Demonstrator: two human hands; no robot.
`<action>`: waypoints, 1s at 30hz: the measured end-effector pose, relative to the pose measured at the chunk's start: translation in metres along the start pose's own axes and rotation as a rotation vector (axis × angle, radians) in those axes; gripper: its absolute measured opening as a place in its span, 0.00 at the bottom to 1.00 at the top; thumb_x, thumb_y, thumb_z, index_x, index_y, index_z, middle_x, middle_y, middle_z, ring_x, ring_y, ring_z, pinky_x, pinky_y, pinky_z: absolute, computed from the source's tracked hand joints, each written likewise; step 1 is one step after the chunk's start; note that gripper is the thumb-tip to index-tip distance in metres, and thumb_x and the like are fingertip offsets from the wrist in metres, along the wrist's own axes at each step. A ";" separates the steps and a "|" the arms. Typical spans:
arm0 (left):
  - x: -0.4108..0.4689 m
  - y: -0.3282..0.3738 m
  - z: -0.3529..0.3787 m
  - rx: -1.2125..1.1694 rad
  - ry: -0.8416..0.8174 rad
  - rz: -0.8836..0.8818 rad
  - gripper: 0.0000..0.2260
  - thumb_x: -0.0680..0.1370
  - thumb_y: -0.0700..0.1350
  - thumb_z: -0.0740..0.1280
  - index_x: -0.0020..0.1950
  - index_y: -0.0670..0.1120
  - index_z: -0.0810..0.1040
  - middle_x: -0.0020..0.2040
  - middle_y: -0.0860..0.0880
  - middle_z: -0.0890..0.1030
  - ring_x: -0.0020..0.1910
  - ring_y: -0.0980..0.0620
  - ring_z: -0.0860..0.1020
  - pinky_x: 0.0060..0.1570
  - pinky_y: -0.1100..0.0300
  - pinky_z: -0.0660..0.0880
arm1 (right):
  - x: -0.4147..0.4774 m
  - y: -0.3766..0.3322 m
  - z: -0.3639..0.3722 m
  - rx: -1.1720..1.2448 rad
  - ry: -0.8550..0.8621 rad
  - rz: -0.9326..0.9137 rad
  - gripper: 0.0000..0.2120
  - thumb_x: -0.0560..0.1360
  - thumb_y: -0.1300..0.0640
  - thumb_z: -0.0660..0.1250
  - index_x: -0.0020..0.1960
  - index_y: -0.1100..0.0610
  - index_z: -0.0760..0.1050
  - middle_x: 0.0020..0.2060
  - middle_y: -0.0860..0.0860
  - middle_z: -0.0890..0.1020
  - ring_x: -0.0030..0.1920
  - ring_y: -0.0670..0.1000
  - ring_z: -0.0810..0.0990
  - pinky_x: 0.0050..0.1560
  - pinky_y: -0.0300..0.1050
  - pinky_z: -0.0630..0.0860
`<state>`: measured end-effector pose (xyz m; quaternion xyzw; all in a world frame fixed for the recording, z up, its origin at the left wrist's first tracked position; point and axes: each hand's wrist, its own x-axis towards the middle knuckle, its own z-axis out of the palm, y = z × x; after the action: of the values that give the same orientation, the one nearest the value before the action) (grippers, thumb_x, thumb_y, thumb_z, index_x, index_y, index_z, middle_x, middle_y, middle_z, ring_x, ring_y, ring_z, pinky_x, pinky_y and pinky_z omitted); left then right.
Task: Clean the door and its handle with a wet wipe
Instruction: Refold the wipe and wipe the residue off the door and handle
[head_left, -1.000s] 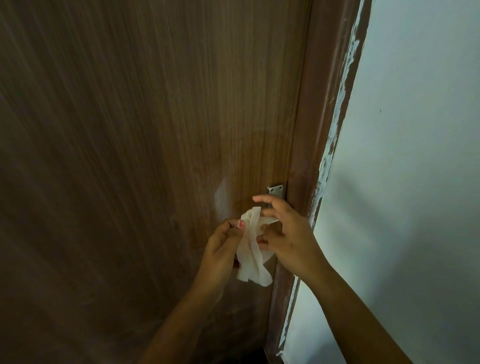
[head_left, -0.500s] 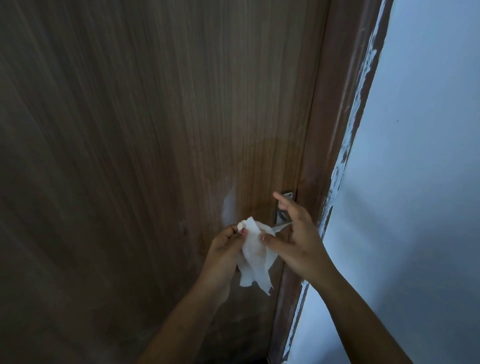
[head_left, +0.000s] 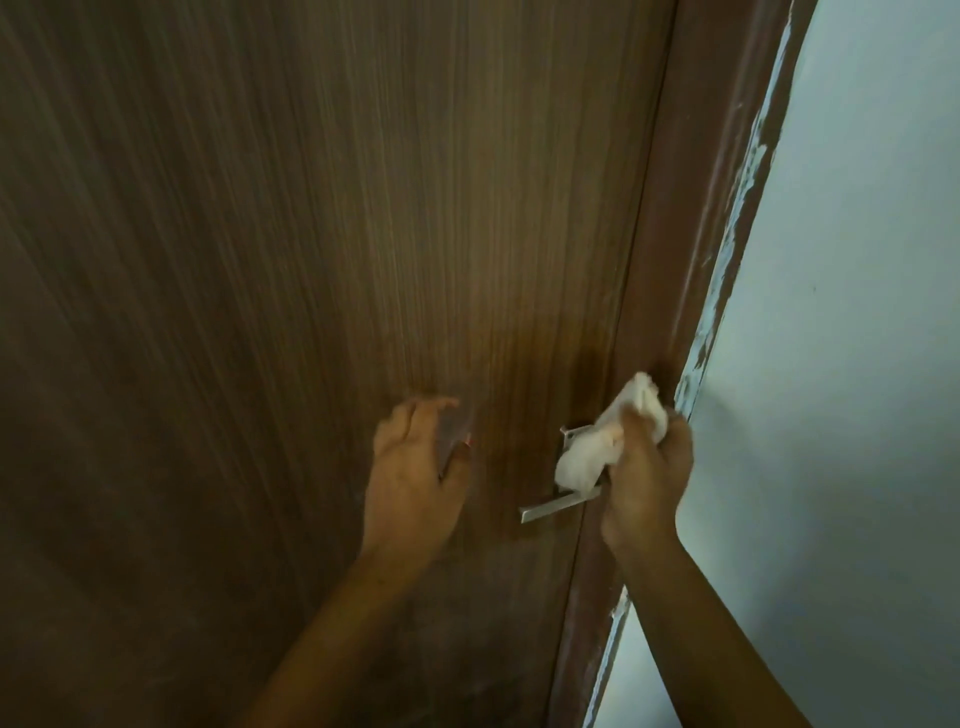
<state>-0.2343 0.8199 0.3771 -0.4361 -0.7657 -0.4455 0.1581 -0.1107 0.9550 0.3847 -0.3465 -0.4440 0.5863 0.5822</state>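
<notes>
A dark brown wood-grain door (head_left: 311, 260) fills most of the view. Its silver lever handle (head_left: 550, 508) sticks out near the door's right edge, its plate partly hidden by a crumpled white wet wipe (head_left: 592, 452). My right hand (head_left: 647, 478) grips that wipe and holds it against the upper part of the handle. My left hand (head_left: 415, 467) is blurred, empty, fingers spread, close to the door left of the handle. A darker patch shows on the door above the handle.
A brown door frame (head_left: 691, 208) runs along the door's right side, with chipped paint along its outer edge. A pale blue-white wall (head_left: 841, 364) takes up the right of the view.
Both hands held the wipe in front of the handle before. Now my left hand has let go and moved left, and my right hand alone carries the wipe up to the handle's plate.
</notes>
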 end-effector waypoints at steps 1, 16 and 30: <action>0.008 -0.001 -0.008 0.111 0.076 0.064 0.17 0.77 0.44 0.67 0.65 0.47 0.74 0.63 0.50 0.72 0.60 0.57 0.67 0.57 0.65 0.66 | 0.006 -0.004 0.010 -0.072 0.068 -0.124 0.14 0.77 0.53 0.64 0.61 0.53 0.70 0.53 0.50 0.77 0.51 0.48 0.77 0.51 0.42 0.76; 0.065 -0.058 -0.038 0.782 0.453 0.563 0.20 0.81 0.51 0.61 0.72 0.50 0.67 0.72 0.47 0.66 0.73 0.47 0.63 0.74 0.44 0.49 | 0.051 0.055 0.065 -0.828 -0.009 -0.774 0.31 0.78 0.39 0.44 0.75 0.57 0.56 0.74 0.56 0.60 0.73 0.57 0.55 0.71 0.56 0.56; 0.066 -0.062 -0.032 0.899 0.489 0.611 0.22 0.83 0.55 0.57 0.76 0.50 0.63 0.75 0.48 0.63 0.75 0.49 0.60 0.74 0.46 0.49 | 0.008 0.071 0.097 -0.919 -0.330 -0.948 0.37 0.77 0.35 0.42 0.75 0.59 0.39 0.75 0.60 0.43 0.75 0.58 0.40 0.74 0.57 0.43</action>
<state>-0.3268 0.8147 0.4027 -0.4116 -0.6605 -0.0998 0.6200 -0.2271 0.9563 0.3555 -0.2325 -0.8350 0.0648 0.4945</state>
